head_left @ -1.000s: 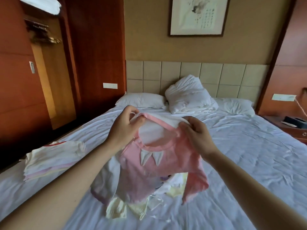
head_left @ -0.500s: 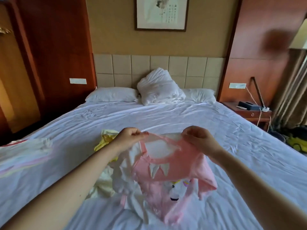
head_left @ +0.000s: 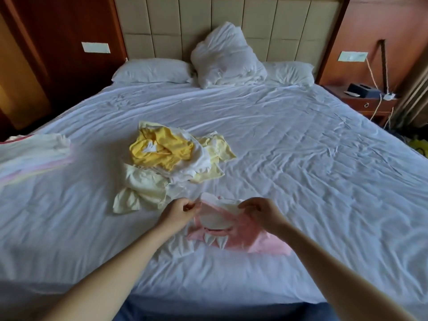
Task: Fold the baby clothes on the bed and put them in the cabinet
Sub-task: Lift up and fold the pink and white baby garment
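Left hand (head_left: 179, 213): pinches collar of pink top (head_left: 238, 237), 9 o'clock side.
Right hand (head_left: 261, 212): pinches collar, 3 o'clock side.
Pink top: lies on bed (head_left: 301, 158), near edge.
Pile (head_left: 171, 158): unfolded clothes, 11 o'clock of top.
Stack (head_left: 34, 156): folded, bed's 9 o'clock edge.

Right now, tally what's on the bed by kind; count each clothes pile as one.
pillows: 3 (left pillow, middle pillow, right pillow)
pink garment: 1, pinched by left hand and right hand
unfolded heap: 1, pieces inside not countable
folded stack: 1
total: 6
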The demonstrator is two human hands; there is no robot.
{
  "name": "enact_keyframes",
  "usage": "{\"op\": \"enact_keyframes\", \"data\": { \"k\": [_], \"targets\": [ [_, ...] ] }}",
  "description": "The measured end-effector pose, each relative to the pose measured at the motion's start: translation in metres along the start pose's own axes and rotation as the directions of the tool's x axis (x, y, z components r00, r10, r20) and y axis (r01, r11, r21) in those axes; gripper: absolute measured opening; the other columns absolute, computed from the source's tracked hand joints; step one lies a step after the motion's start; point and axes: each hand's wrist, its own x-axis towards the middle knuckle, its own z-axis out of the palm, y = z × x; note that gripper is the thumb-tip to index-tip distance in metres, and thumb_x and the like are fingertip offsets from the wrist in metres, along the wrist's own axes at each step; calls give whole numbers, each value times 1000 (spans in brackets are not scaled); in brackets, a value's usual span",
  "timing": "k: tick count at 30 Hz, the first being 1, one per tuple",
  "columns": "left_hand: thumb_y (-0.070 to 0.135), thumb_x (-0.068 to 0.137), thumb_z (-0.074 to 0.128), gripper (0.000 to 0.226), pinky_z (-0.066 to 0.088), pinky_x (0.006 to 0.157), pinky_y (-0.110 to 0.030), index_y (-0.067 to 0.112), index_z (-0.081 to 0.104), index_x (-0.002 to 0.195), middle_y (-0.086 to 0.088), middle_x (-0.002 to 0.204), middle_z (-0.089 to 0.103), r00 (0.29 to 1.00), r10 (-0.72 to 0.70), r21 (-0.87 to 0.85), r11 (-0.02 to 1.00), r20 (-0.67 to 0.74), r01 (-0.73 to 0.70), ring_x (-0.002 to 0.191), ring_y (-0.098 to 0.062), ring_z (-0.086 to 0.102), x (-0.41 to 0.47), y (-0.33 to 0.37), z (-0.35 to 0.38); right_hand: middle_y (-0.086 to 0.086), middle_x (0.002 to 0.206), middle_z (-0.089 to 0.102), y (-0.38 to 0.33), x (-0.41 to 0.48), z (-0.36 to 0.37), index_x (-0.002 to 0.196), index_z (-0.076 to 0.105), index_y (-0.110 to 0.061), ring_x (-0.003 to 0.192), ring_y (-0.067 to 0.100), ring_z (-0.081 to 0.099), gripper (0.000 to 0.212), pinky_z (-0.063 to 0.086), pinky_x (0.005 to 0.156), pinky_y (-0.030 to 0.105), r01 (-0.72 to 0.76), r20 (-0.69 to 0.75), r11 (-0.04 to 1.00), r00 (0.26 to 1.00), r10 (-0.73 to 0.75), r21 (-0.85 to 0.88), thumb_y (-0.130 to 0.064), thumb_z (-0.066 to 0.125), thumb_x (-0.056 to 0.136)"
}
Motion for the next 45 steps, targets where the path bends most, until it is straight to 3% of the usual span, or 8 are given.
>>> {"op": "enact_keyframes", "data": {
  "k": [2, 5, 14, 23, 27, 33, 40, 45],
  "targets": [
    [49, 85, 67, 29, 45, 69, -22, 21, 67, 80, 11, 81, 62, 999, 36, -12, 999, -25, -37, 78, -7, 63, -10, -12, 5, -3, 85, 68, 8, -5, 5, 97, 76, -11, 61, -16, 57, 31, 40, 60, 4, 2, -1, 1000, 1000, -2, -11, 8, 53, 88],
    [58, 81, 56, 52, 40, 87, -9, 16, 71, 108, 9, 109, 61, 970, 213, 113, 973, -120, -200, 100, -2, 59, -25, -24, 6, -2, 97, 69, 17, -10, 6, 101, 76, -14, 79, -2, 62, 26, 40, 70, 1, 49, -4, 997, 999, -49, -66, 2, 61, 87],
    [73, 79, 54, 66, 48, 84, -19, 19, 72, 112, 7, 125, 58, 882, 463, 355, 841, -83, -408, 108, -4, 53, -51, -33, 1, -11, 117, 59, 19, -15, -4, 111, 74, -22, 109, 7, 55, 32, 32, 91, 7, 228, 195, 890, 967, -161, -394, -6, 60, 87],
    [21, 76, 75, 21, 52, 77, -24, 22, 77, 97, 8, 111, 64, 887, 450, 371, 844, -100, -387, 94, -13, 64, -48, -33, 0, -11, 92, 66, 11, -14, 1, 85, 74, -33, 77, 11, 63, 14, 47, 61, 22, 102, 52, 886, 995, -88, -453, -22, 65, 85],
    [9, 79, 77, 24, 50, 85, -21, 23, 78, 99, 11, 113, 62, 902, 406, 276, 893, -146, -356, 106, -7, 60, -44, -33, -2, -15, 86, 66, 8, -15, -10, 65, 63, -46, 79, 6, 64, 26, 51, 69, 28, 74, 20, 927, 997, -72, -367, -28, 76, 77],
    [12, 83, 75, 18, 44, 83, -8, 8, 76, 101, 14, 102, 58, 927, 284, 22, 958, -247, -287, 96, 2, 59, -22, -5, -26, -5, 86, 73, -12, -8, -34, 76, 69, -26, 81, 8, 69, 23, 52, 75, 24, 134, -70, 988, 989, -128, 83, -4, 77, 79],
    [8, 93, 62, 18, 41, 79, -4, 19, 70, 104, 33, 85, 68, 923, 276, -176, 928, -269, -329, 88, 17, 60, 4, 62, -78, 0, 67, 61, -55, 9, -72, 81, 62, -9, 58, 7, 54, 19, 42, 52, 16, 235, -142, 870, 971, -191, 433, 6, 57, 91],
    [6, 99, 49, 19, 40, 75, -6, 18, 63, 92, 8, 88, 65, 883, 325, -170, 902, -339, -397, 79, 11, 57, 23, 113, -110, 3, 73, 59, -96, 20, -101, 85, 62, -11, 64, 9, 52, 17, 40, 53, 18, 332, -200, 840, 942, -271, 429, 1, 55, 95]
  ]
}}
